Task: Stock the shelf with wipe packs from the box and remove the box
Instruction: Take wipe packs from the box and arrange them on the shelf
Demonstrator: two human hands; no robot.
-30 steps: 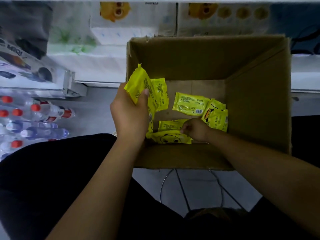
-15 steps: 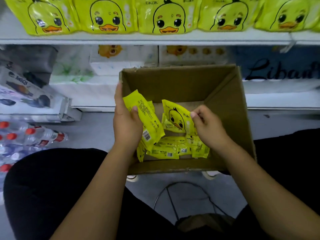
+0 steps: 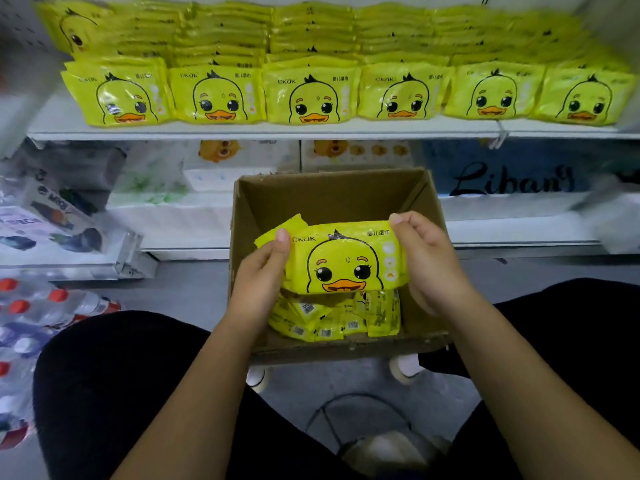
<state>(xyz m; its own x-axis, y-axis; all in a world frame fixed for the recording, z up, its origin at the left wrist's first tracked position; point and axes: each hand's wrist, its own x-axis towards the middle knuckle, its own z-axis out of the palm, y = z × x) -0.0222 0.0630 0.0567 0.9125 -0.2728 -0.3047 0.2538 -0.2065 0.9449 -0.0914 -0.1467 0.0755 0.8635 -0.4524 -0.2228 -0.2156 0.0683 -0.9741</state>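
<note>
An open cardboard box stands on the floor in front of the shelf. Above it I hold a small stack of yellow duck-face wipe packs, front pack facing me. My left hand grips the stack's left end, thumb on the front. My right hand grips its right end, fingers curled over the top edge. Several more yellow packs lie on the box bottom. The white shelf above carries rows of the same duck wipe packs, stacked deep.
Bottled water with red caps lies on the floor at the left. Tissue and paper goods fill the lower shelf behind the box. My dark-trousered knees flank the box. A wire stool frame shows below.
My right hand lifted a pack from the box bottom and brought it against the packs in my left hand. Both hands now hold the stack together, higher over the box. The view tilted up.
</note>
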